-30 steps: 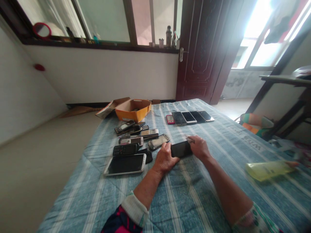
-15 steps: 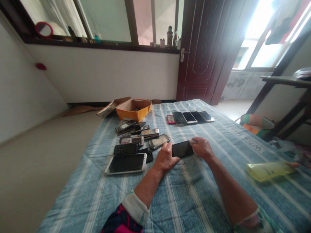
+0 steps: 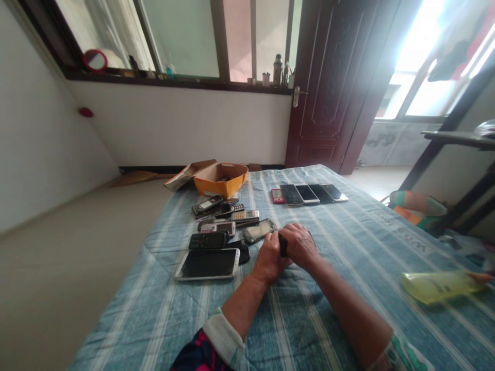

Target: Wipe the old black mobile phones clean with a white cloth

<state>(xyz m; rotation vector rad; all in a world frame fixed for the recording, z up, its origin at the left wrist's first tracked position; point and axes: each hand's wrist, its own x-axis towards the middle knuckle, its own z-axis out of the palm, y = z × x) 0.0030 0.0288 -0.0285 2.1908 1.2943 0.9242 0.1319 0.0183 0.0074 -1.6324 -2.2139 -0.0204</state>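
Note:
A black smartphone (image 3: 283, 245) is gripped at its left end by my left hand (image 3: 267, 259), low over the bed. My right hand (image 3: 299, 244) lies across the phone's face with its fingers curled, covering most of it. The small whitish cloth seen in the right fingers half a second ago is hidden beneath them now. Just left of my hands lie a grey touchscreen phone (image 3: 260, 231), a white smartphone (image 3: 209, 264), a black keypad phone (image 3: 208, 240) and several older phones in a loose pile.
An orange cardboard box (image 3: 222, 188) with its lid open stands at the bed's far edge. Toward the back right, a pink phone (image 3: 277, 196) and several smartphones (image 3: 307, 194) lie in a row. A yellow spray bottle (image 3: 439, 286) rests on the striped sheet (image 3: 340, 319) at right.
My right hand has slid left over the phone, from its right end to close beside my left hand. My left hand keeps its hold. The whole view has shifted slightly.

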